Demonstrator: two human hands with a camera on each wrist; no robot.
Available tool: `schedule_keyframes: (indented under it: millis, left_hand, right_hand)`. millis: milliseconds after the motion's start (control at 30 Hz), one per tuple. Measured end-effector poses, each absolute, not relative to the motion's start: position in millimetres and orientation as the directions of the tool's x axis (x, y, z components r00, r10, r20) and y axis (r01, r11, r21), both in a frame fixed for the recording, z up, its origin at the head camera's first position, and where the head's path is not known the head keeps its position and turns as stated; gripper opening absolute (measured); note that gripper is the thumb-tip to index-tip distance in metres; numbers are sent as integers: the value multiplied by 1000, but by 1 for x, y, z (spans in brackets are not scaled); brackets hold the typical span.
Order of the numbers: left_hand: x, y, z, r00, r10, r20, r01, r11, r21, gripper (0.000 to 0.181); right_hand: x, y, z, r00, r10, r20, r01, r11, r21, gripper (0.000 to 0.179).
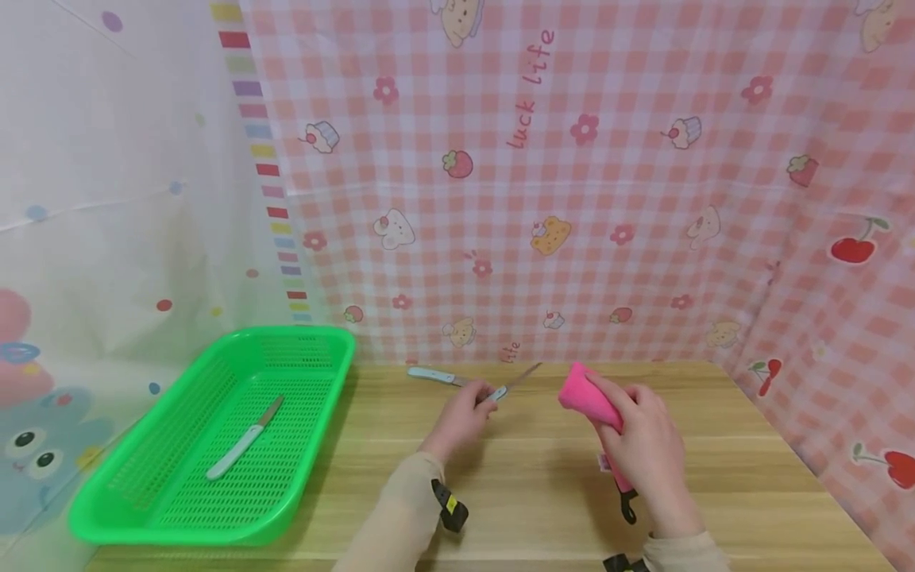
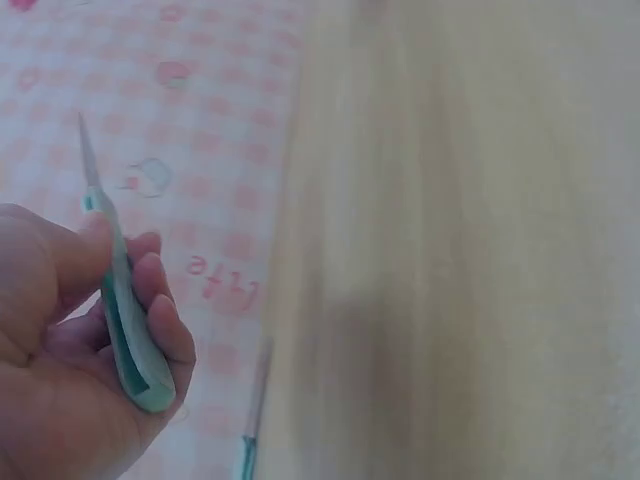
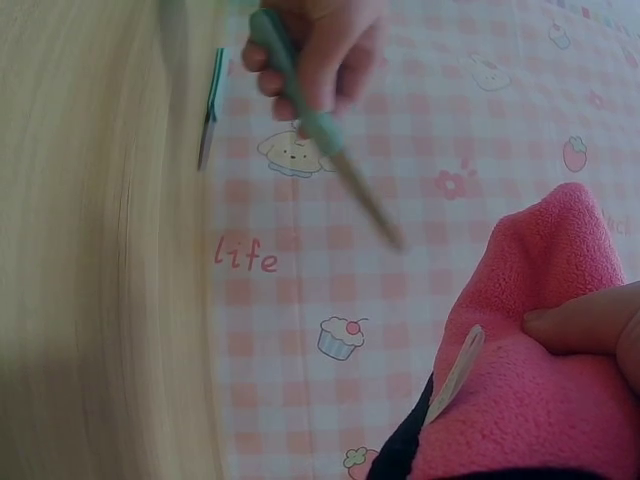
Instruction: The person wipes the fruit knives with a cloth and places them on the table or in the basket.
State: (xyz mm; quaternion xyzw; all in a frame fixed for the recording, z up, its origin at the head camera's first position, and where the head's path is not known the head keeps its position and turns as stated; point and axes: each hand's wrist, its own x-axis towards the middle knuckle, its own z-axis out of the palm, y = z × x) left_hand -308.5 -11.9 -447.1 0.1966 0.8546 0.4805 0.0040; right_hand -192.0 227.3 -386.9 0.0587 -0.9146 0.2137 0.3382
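Note:
My left hand (image 1: 461, 417) grips a small knife (image 2: 130, 320) by its pale green handle, thumb along it, the blade pointing away from the fingers. In the right wrist view that knife slants down toward the cloth, apart from it. A pink fluffy cloth (image 1: 592, 401) is bunched in my right hand (image 1: 646, 441), its black hanging loop (image 1: 627, 506) dangling below. Behind the left hand, a second knife (image 1: 432, 376) with a pale handle lies at the table's back edge. A third knife (image 1: 246, 441) lies inside the green basket (image 1: 314, 469) on the left.
The wooden table (image 1: 529, 508) meets a pink checked curtain (image 1: 486, 199) at the back, which also hangs along the right. A white patterned sheet (image 1: 143, 175) hangs behind the basket on the left. Black straps sit on both wrists.

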Motion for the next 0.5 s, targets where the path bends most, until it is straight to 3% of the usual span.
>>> schedule_keyframes:
  millis: [300,500]
  left_hand:
    - [-301,-26,-428,-921,315,230,267,79,961,18]
    - [-291,-34,-417,-896,400,196,108,-232,967,23]
  right_hand:
    - [-193,226,-387,-762,49,645,-248,899,-361,56]
    - [-193,224,-385,-744,49,666,-271,889,-368,58]
